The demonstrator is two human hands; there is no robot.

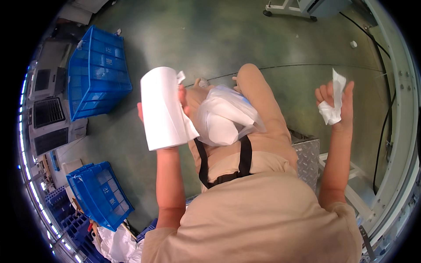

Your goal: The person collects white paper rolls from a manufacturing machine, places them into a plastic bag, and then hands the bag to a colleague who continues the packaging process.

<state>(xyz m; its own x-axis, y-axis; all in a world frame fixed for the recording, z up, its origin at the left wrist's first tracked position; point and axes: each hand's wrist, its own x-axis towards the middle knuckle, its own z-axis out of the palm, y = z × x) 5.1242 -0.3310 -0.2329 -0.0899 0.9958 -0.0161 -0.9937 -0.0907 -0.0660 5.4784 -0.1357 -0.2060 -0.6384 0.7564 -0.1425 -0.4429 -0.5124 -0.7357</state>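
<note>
Head view: our left grip [183, 101] is closed around a white paper roll [163, 109] from behind, digits showing at both side edges. Our right grip [345, 103], well apart, is partly curled around a torn paper piece [337, 94], which lies between thumb and fingers. A translucent bag [230, 116] rests mid-lap, near the roll.

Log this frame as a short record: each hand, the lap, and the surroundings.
left hand: holds a thick white paper roll, its fingers partly hidden behind it
right hand: holds a crumpled white paper piece, apart from the roll
lap: translucent plastic bag with white contents, their kind unclear
left surroundings: blue mesh-sided plastic crates
underfoot: dull green floor
</note>
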